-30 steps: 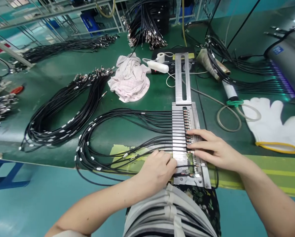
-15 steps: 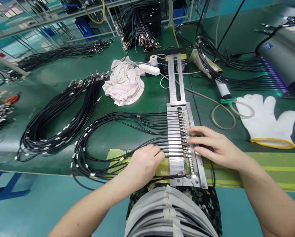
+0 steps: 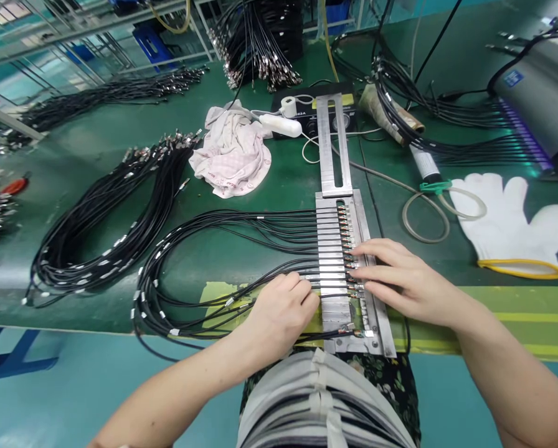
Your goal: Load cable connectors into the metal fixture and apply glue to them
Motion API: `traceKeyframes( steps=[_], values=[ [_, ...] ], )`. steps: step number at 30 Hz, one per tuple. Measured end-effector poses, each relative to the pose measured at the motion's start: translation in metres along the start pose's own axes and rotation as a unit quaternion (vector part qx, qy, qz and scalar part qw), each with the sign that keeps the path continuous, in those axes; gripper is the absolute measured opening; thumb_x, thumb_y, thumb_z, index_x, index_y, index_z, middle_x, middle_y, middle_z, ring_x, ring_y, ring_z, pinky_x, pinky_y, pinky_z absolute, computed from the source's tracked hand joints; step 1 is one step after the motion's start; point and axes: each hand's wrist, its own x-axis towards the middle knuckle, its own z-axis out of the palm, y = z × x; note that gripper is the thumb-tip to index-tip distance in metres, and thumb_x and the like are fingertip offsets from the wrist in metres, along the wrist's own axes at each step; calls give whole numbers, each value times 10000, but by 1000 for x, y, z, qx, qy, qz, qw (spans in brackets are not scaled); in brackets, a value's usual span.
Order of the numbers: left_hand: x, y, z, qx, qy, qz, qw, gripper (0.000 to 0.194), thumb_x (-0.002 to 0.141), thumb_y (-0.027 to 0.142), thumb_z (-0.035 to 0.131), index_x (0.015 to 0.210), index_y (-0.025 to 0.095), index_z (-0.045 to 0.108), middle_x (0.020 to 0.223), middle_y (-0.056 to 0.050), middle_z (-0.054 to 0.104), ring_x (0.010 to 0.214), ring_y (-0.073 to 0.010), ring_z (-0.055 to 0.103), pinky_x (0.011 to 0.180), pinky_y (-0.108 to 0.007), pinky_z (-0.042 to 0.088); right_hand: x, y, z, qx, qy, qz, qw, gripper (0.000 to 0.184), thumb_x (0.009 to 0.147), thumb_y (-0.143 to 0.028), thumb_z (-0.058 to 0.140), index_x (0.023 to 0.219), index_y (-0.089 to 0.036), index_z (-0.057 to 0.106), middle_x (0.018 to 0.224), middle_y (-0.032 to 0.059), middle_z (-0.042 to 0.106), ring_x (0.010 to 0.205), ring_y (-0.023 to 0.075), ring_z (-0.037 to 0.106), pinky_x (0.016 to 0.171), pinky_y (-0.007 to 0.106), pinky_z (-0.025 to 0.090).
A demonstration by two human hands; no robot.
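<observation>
A slotted metal fixture point(image 3: 334, 309) lies on the bench in front of me, with several thin black cables point(image 3: 223, 218) set side by side across it. Their small metal connectors point(image 3: 345, 227) line up along its right part. My left hand point(image 3: 286, 311) is closed around a cable just left of the fixture; the fingertips are partly hidden. My right hand point(image 3: 400, 280) has its fingers apart, the tips touching the connectors in the middle of the row. Near the fixture's front end, more cables lie across it with their connectors seated.
A looped cable bundle point(image 3: 73, 261) and a crumpled cloth point(image 3: 232, 155) lie to the left. Behind the fixture stands a black control box point(image 3: 293, 124). At right are a white glove point(image 3: 503, 218) and a grey machine point(image 3: 545, 99) with purple light. More cables point(image 3: 260, 50) are heaped at the back.
My left hand has shifted slightly right, toward the fixture. The right hand's fingertips have moved a little left over the connectors. The view has shifted slightly.
</observation>
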Motion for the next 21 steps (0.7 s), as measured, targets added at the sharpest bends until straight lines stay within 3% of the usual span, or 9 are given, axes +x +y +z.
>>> traceKeyframes(
  steps=[4, 8, 14, 21],
  values=[
    [-2, 0, 5, -10, 5, -1, 1000, 185, 838, 40, 422, 719, 179, 449, 716, -29, 430, 673, -184, 384, 565, -315, 293, 6, -12, 7, -31, -59, -57, 996, 217, 855, -214, 511, 1020, -230, 651, 1177, 89, 568, 1200, 281, 408, 1001, 518, 345],
    [-3, 0, 8, -3, 15, -10, 1000, 176, 882, 94, 404, 739, 172, 471, 723, -34, 443, 682, -185, 392, 577, -317, 303, 8, -17, 12, -40, -88, -65, 993, 200, 859, -229, 508, 982, -243, 665, 1139, 72, 594, 1190, 280, 419, 1028, 562, 275],
    [-3, -1, 7, 4, 4, 5, 1000, 169, 902, 136, 384, 792, 162, 510, 729, -41, 486, 674, -181, 413, 585, -310, 323, 5, -13, 12, -34, -74, -77, 994, 234, 852, -231, 528, 1060, -223, 634, 1167, 78, 595, 1165, 267, 453, 1003, 517, 329],
    [-9, -3, 10, 9, 54, 27, 998, 290, 914, 173, 389, 1179, 155, 504, 880, -62, 549, 684, -162, 441, 597, -310, 352, 4, -15, 16, -62, -75, -76, 992, 228, 836, -207, 546, 1038, -178, 647, 1087, 82, 646, 1149, 282, 477, 978, 509, 372]
  ],
)
